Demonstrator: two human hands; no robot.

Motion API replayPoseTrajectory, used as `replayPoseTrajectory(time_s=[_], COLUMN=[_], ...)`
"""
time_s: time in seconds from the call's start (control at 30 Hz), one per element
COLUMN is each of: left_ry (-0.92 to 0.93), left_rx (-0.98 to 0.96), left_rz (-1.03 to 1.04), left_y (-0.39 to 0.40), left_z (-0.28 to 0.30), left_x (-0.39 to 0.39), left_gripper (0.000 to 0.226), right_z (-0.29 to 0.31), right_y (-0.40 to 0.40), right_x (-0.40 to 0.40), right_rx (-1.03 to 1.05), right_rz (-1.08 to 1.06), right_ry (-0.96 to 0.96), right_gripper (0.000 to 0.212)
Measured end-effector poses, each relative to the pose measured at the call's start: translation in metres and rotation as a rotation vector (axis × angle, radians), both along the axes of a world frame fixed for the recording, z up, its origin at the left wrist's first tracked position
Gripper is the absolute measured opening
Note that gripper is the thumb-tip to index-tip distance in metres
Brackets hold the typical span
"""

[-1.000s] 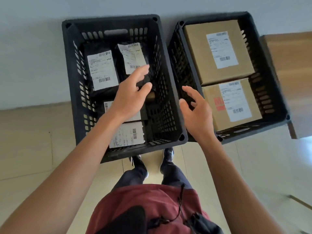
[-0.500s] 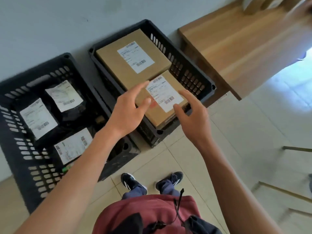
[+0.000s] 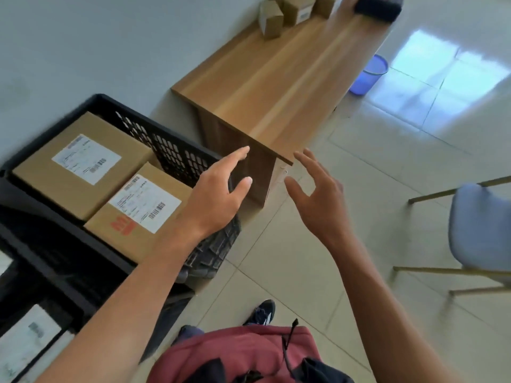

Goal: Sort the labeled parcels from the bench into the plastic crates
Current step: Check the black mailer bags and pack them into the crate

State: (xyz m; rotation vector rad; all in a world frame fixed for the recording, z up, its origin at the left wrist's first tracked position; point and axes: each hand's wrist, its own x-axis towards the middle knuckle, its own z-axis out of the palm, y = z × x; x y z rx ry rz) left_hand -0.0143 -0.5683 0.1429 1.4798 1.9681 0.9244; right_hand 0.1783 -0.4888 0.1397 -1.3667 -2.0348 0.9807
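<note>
Parcels already sorted lie just left of the left hand (image 3: 218,197): two cardboard boxes, the nearer box (image 3: 138,214) with a white label and a red mark, the farther box (image 3: 80,164) behind it, both label-up and side by side in a black plastic crate (image 3: 177,150). They lie flat, probably so the labels stay readable and the two fill the crate floor. A second crate (image 3: 41,299) sits nearer the person, left of the left forearm, with a white-labelled parcel (image 3: 27,335) showing at the lower edge, blurred.

Both hands are empty and held out in front of the chest, well apart from each other. The left hand hovers over the near corner of the box crate, palm down, fingers straight and loosely spread, thumb out toward the right. The right hand (image 3: 318,197) hangs over the floor tiles, fingers spread and slightly bent, palm turned toward the left hand. I read this as a reach between picks, not a grip.

Beyond the fingertips runs the wooden bench (image 3: 276,87). At its far end, well away from both hands, stand several small cardboard boxes (image 3: 284,12) and a black parcel (image 3: 378,5), the items apparently left to sort. Right of the right hand is a blue chair (image 3: 481,228); farther off, a purple bin (image 3: 367,76)
</note>
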Motion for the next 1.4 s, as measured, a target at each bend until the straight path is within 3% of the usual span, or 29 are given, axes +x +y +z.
replayPoseTrajectory(time_s=[0.4, 0.93, 1.4], left_ry=[-0.056, -0.047, -0.028], left_rx=[0.011, 0.069, 0.002], left_rz=[-0.159, -0.34, -0.367], left_y=[0.117, 0.337, 0.527], left_z=[0.002, 0.005, -0.005], left_x=[0.043, 0.054, 0.146], left_gripper=[0.055, 0.054, 0.055], right_z=[-0.002, 0.015, -0.007], right_y=[0.083, 0.277, 0.449], right_x=[0.067, 0.08, 0.168], right_rx=[0.003, 0.082, 0.036], right_rz=[-0.146, -0.278, -0.309], right_ry=[-0.067, -0.124, -0.077], right_gripper=[0.056, 0.054, 0.054])
